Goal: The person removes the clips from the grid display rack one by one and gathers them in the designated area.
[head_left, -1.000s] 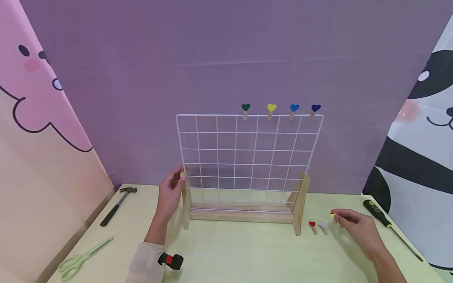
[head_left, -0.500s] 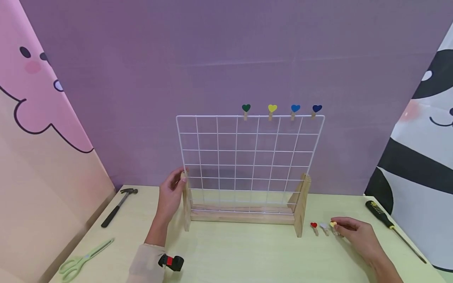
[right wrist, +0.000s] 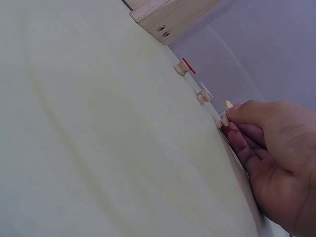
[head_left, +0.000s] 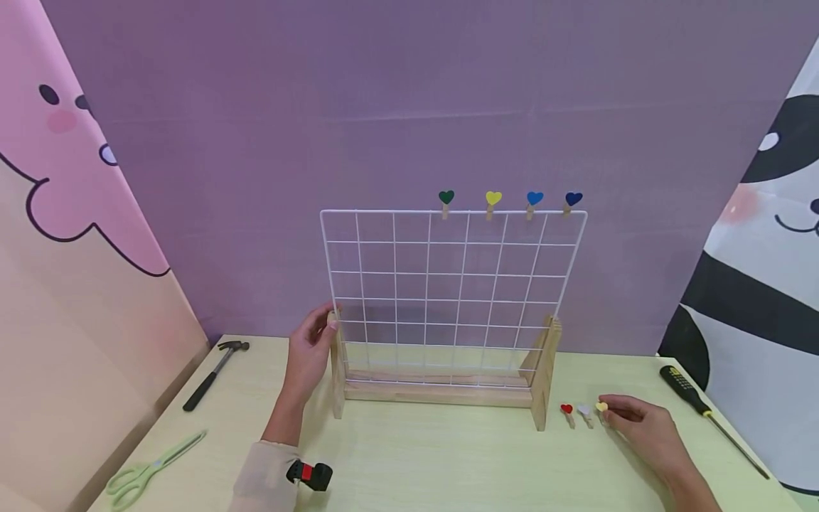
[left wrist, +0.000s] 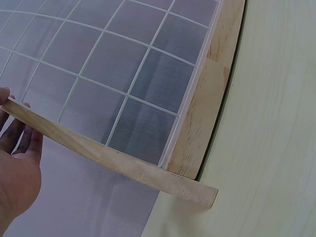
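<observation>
My left hand (head_left: 308,352) holds the top of the left side post of a wooden stand (head_left: 435,395), thumb in front. A white wire grid (head_left: 384,211) stands upright in it. On the grid's top wire sit heart clothespins: green (head_left: 446,197), yellow (head_left: 493,198), light blue (head_left: 534,198) and dark blue (head_left: 573,199). Right of the stand, my right hand (head_left: 649,430) pinches a pale yellow heart clothespin (head_left: 601,407) low at the table. Beside it lie a white heart clothespin (head_left: 584,410) and a red heart clothespin (head_left: 566,409). In the right wrist view, fingers partly cover the held clothespin (right wrist: 222,120).
A hammer (head_left: 214,375) and green scissors (head_left: 153,469) lie on the left of the table (head_left: 416,455). A black and yellow screwdriver (head_left: 710,416) lies along the right edge. A purple backdrop (head_left: 256,142) rises behind.
My right hand has lowered the pale yellow heart clothespin to the table, at the right end of the row with the white and red ones. The left hand stays on the post.
</observation>
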`<state>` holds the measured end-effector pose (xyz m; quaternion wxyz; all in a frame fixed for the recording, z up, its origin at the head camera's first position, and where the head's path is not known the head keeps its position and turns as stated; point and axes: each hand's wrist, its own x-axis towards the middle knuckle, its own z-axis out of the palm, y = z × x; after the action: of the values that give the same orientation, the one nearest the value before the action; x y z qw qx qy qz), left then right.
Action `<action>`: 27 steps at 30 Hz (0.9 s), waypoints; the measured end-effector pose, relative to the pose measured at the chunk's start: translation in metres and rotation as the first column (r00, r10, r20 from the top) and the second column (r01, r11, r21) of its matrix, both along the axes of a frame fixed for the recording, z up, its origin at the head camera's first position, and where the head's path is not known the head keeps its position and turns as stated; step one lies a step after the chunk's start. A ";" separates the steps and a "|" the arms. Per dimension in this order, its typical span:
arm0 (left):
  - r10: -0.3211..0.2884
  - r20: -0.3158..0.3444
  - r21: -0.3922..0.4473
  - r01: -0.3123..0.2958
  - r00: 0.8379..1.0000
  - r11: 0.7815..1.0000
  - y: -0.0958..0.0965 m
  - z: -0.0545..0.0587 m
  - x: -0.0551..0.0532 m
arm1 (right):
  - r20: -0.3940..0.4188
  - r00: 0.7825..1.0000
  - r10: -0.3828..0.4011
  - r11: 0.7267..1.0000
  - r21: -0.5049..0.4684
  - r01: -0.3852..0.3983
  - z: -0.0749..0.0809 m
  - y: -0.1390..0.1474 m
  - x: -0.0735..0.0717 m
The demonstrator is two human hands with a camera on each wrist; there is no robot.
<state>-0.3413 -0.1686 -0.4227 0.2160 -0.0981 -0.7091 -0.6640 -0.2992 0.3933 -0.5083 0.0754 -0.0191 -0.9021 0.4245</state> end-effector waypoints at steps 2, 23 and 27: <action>-0.001 -0.004 0.000 0.001 1.000 1.000 0.000 0.000 0.000 | 0.006 1.000 -0.013 1.000 0.016 0.013 -0.001 0.000 -0.001; -0.010 -0.030 -0.009 0.010 0.999 1.000 -0.001 0.000 0.000 | 0.060 0.998 -0.007 0.989 0.148 -0.002 0.015 0.001 0.000; -0.015 -0.028 -0.008 0.015 1.000 1.000 -0.001 -0.001 -0.001 | -0.002 1.000 -0.028 0.997 0.069 0.028 0.027 0.006 0.004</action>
<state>-0.3421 -0.1699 -0.4236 0.2203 -0.1136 -0.7079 -0.6614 -0.2950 0.3989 -0.4809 0.0823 -0.0289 -0.9158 0.3922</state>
